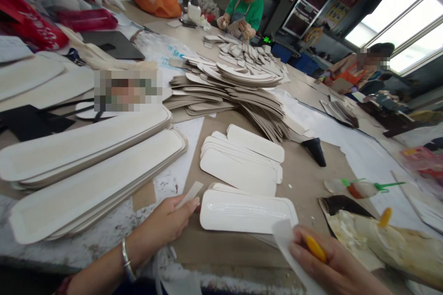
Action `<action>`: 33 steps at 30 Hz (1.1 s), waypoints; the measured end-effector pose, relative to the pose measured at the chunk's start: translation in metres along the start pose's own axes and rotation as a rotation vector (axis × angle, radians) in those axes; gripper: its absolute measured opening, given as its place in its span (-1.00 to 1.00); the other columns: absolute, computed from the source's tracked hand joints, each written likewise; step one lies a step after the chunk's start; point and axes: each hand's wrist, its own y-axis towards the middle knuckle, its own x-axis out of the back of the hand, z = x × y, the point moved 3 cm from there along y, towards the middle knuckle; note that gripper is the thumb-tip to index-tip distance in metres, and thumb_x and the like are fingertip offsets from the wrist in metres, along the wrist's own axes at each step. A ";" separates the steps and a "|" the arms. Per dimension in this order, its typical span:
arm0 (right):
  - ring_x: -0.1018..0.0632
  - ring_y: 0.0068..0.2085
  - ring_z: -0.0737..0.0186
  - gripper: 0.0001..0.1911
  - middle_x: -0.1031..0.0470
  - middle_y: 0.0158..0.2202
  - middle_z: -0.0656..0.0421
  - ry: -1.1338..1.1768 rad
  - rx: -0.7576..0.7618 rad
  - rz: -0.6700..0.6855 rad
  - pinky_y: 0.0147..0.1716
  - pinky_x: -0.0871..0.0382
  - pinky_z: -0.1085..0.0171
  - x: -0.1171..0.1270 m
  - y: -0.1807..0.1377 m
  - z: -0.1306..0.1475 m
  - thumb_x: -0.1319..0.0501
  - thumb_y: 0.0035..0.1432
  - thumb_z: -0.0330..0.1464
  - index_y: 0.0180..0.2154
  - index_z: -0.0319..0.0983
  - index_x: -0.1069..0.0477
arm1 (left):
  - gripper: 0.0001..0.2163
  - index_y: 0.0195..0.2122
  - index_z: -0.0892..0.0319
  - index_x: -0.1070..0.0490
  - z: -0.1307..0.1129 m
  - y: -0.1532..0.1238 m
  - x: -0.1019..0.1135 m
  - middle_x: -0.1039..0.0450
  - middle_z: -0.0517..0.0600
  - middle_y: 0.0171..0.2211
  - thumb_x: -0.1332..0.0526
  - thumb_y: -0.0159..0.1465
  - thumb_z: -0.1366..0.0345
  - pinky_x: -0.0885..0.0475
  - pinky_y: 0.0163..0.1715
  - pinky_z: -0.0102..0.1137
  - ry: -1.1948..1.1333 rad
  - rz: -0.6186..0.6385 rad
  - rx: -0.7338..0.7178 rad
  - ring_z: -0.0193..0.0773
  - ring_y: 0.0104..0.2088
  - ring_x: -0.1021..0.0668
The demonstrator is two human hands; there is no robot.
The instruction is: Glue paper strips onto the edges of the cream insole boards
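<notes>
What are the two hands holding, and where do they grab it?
The left hand pinches a thin white strip by its lower end. The right hand wraps around a yellow plastic handle, plus a pale sheet at its edge.

Left hand [173,223], with a metal bangle [126,259] on its wrist, pinches a small white strip [189,193] in its fingers just beside a glossy white oblong panel [244,212] lying flat on the worktop [308,184]. Right hand [334,265] grips a yellow-handled tool [314,248] together with a white piece [285,239]. Behind the panel lies a fanned stack of similar panels [242,163]. To the left are two stacks of long white panels [86,170]. Farther back are a heap of beige cut pieces [238,92] and a person in a green shirt [247,9].
</notes>
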 end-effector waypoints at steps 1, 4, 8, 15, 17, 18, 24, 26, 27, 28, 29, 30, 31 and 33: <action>-0.26 -0.52 0.34 -0.67 -0.23 -0.57 0.26 -0.073 0.023 0.067 -0.52 -0.17 0.38 -0.006 0.010 0.006 -0.08 0.13 -0.13 -0.54 -0.21 -0.23 | -0.57 -0.50 0.16 -0.20 -0.001 0.001 -0.001 -0.02 -0.25 -0.73 -0.07 -0.02 -0.17 0.07 -0.67 -0.50 -0.013 -0.001 -0.001 -0.45 -0.67 -0.08; -0.27 -0.49 0.36 -0.73 -0.27 -0.54 0.26 -0.216 0.084 0.179 -0.51 -0.10 0.39 -0.025 0.044 0.027 -0.07 0.14 -0.19 -0.50 -0.22 -0.23 | -0.60 -0.57 0.15 -0.16 -0.007 0.003 -0.004 -0.07 -0.22 -0.73 -0.10 0.00 -0.13 0.00 -0.66 -0.51 -0.040 0.012 -0.033 -0.44 -0.66 -0.11; -0.30 -0.50 0.36 -0.79 -0.35 -0.53 0.25 -0.398 0.095 0.227 -0.52 -0.03 0.39 -0.042 0.081 0.048 -0.14 0.09 -0.24 -0.49 -0.23 -0.30 | -0.63 -0.62 0.14 -0.15 -0.010 0.005 -0.006 -0.09 -0.22 -0.76 -0.15 -0.06 -0.08 0.02 -0.67 -0.50 -0.049 0.032 -0.009 -0.44 -0.68 -0.12; -0.38 -0.46 0.32 -0.83 -0.47 -0.46 0.17 -0.501 0.103 0.256 -0.50 -0.07 0.39 -0.044 0.107 0.054 -0.16 0.07 -0.27 -0.44 -0.24 -0.38 | -0.70 -0.65 0.15 -0.16 -0.008 0.007 -0.007 -0.11 -0.20 -0.74 -0.08 0.00 0.02 0.00 -0.66 -0.48 -0.031 0.035 -0.010 -0.43 -0.68 -0.15; -0.40 -0.45 0.31 -0.84 -0.48 -0.45 0.16 -0.505 0.091 0.264 -0.49 -0.08 0.39 -0.044 0.109 0.052 -0.16 0.08 -0.27 -0.43 -0.23 -0.40 | -0.71 -0.66 0.15 -0.17 -0.008 0.008 -0.007 -0.12 -0.20 -0.74 -0.07 0.01 0.05 -0.01 -0.65 -0.48 -0.017 0.038 -0.005 -0.43 -0.67 -0.17; -0.40 -0.45 0.31 -0.84 -0.49 -0.44 0.15 -0.510 0.091 0.266 -0.49 -0.09 0.39 -0.045 0.110 0.052 -0.16 0.08 -0.27 -0.42 -0.23 -0.40 | -0.72 -0.66 0.16 -0.17 -0.008 0.008 -0.007 -0.12 -0.19 -0.73 -0.07 0.02 0.07 -0.02 -0.65 -0.48 -0.014 0.040 -0.004 -0.43 -0.67 -0.17; -0.44 -0.42 0.26 -0.80 -0.52 -0.40 0.12 -0.558 0.129 0.246 -0.50 -0.08 0.37 -0.049 0.112 0.050 -0.13 0.09 -0.24 -0.38 -0.22 -0.43 | -0.74 -0.60 0.18 -0.23 -0.010 0.010 -0.009 -0.15 -0.20 -0.71 -0.14 -0.01 0.08 -0.03 -0.66 -0.50 -0.035 0.036 -0.010 -0.44 -0.66 -0.16; -0.46 -0.41 0.23 -0.78 -0.53 -0.39 0.10 -0.588 0.143 0.225 -0.50 -0.06 0.36 -0.051 0.113 0.050 -0.13 0.09 -0.22 -0.37 -0.22 -0.43 | -0.74 -0.58 0.19 -0.26 -0.011 0.011 -0.011 -0.13 -0.22 -0.72 -0.18 -0.05 0.07 0.00 -0.66 -0.51 -0.044 0.022 -0.022 -0.45 -0.66 -0.14; -0.46 -0.41 0.22 -0.77 -0.54 -0.39 0.09 -0.607 0.152 0.213 -0.51 -0.05 0.35 -0.051 0.113 0.051 -0.13 0.09 -0.21 -0.37 -0.22 -0.44 | -0.74 -0.57 0.20 -0.28 -0.012 0.011 -0.012 -0.14 -0.22 -0.73 -0.19 -0.06 0.08 0.00 -0.67 -0.51 -0.052 0.012 -0.028 -0.45 -0.67 -0.13; -0.47 -0.41 0.21 -0.76 -0.54 -0.39 0.09 -0.624 0.161 0.203 -0.51 -0.04 0.34 -0.051 0.112 0.052 -0.13 0.09 -0.20 -0.37 -0.22 -0.44 | -0.75 -0.57 0.20 -0.29 -0.012 0.011 -0.014 -0.16 -0.21 -0.72 -0.19 -0.06 0.09 -0.02 -0.67 -0.51 -0.060 0.002 -0.031 -0.45 -0.66 -0.15; -0.47 -0.41 0.21 -0.76 -0.54 -0.40 0.09 -0.638 0.168 0.202 -0.52 -0.03 0.34 -0.051 0.110 0.053 -0.14 0.08 -0.19 -0.39 -0.22 -0.44 | -0.76 -0.57 0.21 -0.31 -0.011 0.011 -0.015 -0.20 -0.19 -0.71 -0.19 -0.06 0.11 -0.04 -0.66 -0.51 -0.069 -0.009 -0.032 -0.44 -0.65 -0.18; -0.47 -0.41 0.21 -0.75 -0.53 -0.42 0.09 -0.649 0.173 0.207 -0.52 -0.03 0.34 -0.050 0.107 0.053 -0.15 0.07 -0.17 -0.40 -0.22 -0.45 | -0.76 -0.56 0.21 -0.32 -0.011 0.011 -0.015 -0.24 -0.17 -0.69 -0.20 -0.05 0.12 -0.08 -0.65 -0.52 -0.075 -0.019 -0.033 -0.42 -0.64 -0.22; -0.47 -0.42 0.21 -0.74 -0.53 -0.43 0.11 -0.659 0.172 0.215 -0.53 -0.02 0.34 -0.048 0.103 0.051 -0.17 0.05 -0.16 -0.42 -0.22 -0.45 | -0.77 -0.55 0.21 -0.34 -0.009 0.011 -0.015 -0.28 -0.16 -0.67 -0.20 -0.04 0.12 -0.13 -0.63 -0.51 -0.081 -0.027 -0.034 -0.40 -0.61 -0.27; -0.46 -0.43 0.21 -0.74 -0.52 -0.46 0.12 -0.680 0.141 0.221 -0.53 -0.02 0.33 -0.040 0.091 0.043 -0.20 0.02 -0.15 -0.46 -0.22 -0.45 | -0.77 -0.51 0.20 -0.36 -0.005 0.012 -0.014 -0.33 -0.13 -0.64 -0.23 -0.03 0.12 -0.24 -0.55 -0.50 -0.102 -0.030 -0.037 -0.32 -0.54 -0.37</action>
